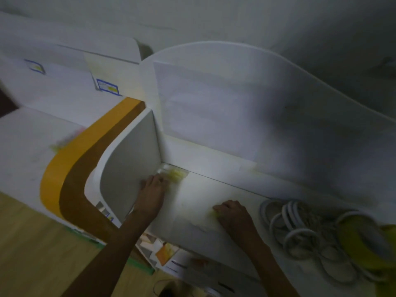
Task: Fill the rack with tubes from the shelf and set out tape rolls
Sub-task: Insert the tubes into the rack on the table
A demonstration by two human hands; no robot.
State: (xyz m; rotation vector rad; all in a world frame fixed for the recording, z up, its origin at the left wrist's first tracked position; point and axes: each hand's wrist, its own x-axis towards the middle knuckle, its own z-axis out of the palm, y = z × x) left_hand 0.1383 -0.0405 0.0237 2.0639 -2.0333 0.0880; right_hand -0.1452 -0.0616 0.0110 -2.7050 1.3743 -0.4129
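Observation:
A cluster of yellow-capped tubes [175, 175] lies in the back left corner of the white shelf [214, 189], blurred. My left hand [153, 189] reaches into that corner, its fingertips at the tubes; whether it grips one is unclear. My right hand [232, 214] rests on the shelf with curled fingers around something small and yellow [214, 213], probably a tube. Several white tape rolls [293, 224] lie in a heap at the shelf's right end, next to a yellow roll [360, 239]. No rack is visible.
A white divider panel [130, 168] stands upright left of my left hand. White back panels [214, 108] rise behind the shelf. An orange band [75, 168] curves along the left. Below lie a wooden surface [32, 243] and papers [165, 251].

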